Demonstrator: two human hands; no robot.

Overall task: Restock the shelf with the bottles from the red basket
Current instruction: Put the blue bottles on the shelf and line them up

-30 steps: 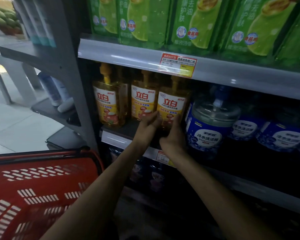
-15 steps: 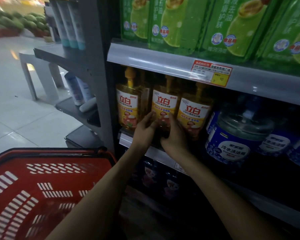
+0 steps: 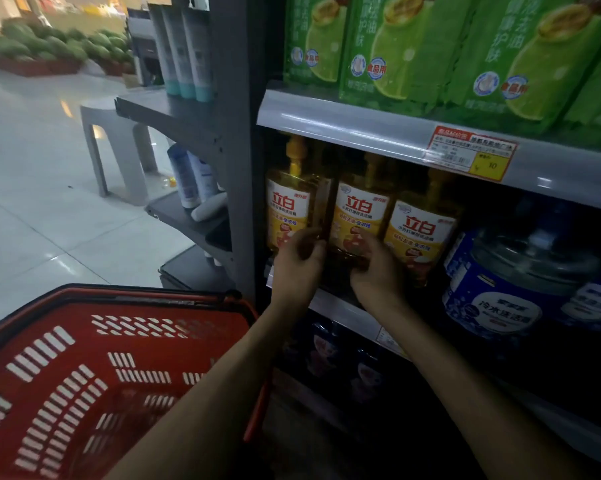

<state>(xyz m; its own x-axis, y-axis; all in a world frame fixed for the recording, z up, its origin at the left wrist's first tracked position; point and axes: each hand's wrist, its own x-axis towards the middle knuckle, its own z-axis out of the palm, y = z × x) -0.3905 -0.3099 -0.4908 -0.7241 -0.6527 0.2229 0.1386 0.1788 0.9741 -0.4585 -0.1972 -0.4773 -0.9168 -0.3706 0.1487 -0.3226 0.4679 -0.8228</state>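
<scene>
Three yellow pump bottles with white and red labels stand in a row on the middle shelf. The left bottle is at the shelf's end post, the middle bottle beside it, the right bottle next to the blue jugs. My left hand and my right hand grip the base of the middle bottle from either side, fingers curled round it. The red basket sits low at the left; no bottle shows inside it.
Large blue-labelled water jugs fill the shelf to the right. Green refill packs stand on the shelf above, behind a price tag. A grey side rack with tubes juts out left. Dark bottles sit on the lower shelf.
The camera view has swung left, so the shelf appears shifted right. Both hands moved from the right bottle to the middle bottle and stay around its base.
</scene>
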